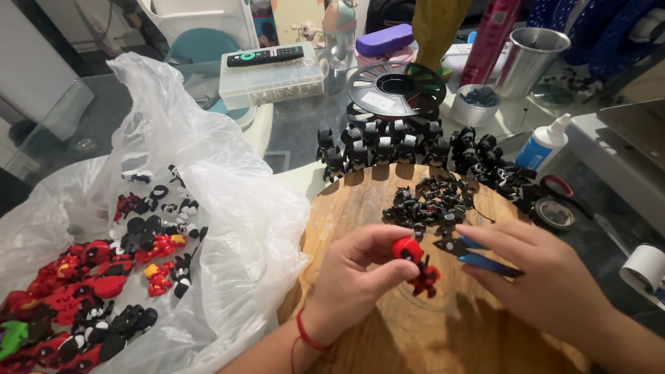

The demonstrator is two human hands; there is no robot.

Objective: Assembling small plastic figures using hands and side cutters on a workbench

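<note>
Trimming looks to be the step in hand: the left hand (357,277) pinches a small red-and-black figure (417,266) over the round wooden board (388,339), right hand (547,280) clamped on blue-handled cutters (471,255) beside it. Next, I'd judge, a careful nip.

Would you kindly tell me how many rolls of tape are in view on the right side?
2: a dark roll of tape lying flat beside the wooden board, and a white roll at the right edge, partly cut off. Others may be hidden.
</note>
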